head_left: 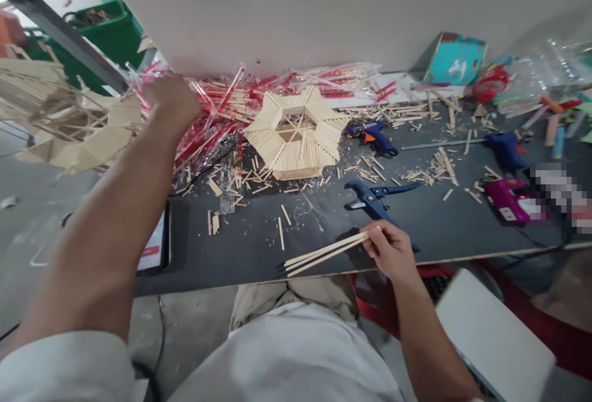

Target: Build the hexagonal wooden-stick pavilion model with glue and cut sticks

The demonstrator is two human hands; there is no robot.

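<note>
My right hand (386,246) pinches the ends of a few thin wooden sticks (328,253), which fan out to the left above the table's front edge. Just beyond that hand lies a blue-handled cutter (377,198). My left arm stretches to the back left, where my left hand (171,97) is at a heap of sticks in red and clear plastic wrappers (217,103); its fingers are turned away and hidden. Between the hands, farther back, sits a star-shaped structure of glued sticks (298,134) with an open middle.
Another stick structure (78,118) stands at the left. Short offcuts litter the dark table (250,254). Two blue glue guns (377,137) and a magenta device (509,200) lie to the right. A tablet (157,245) is by my left forearm; a green bin (108,32) stands behind.
</note>
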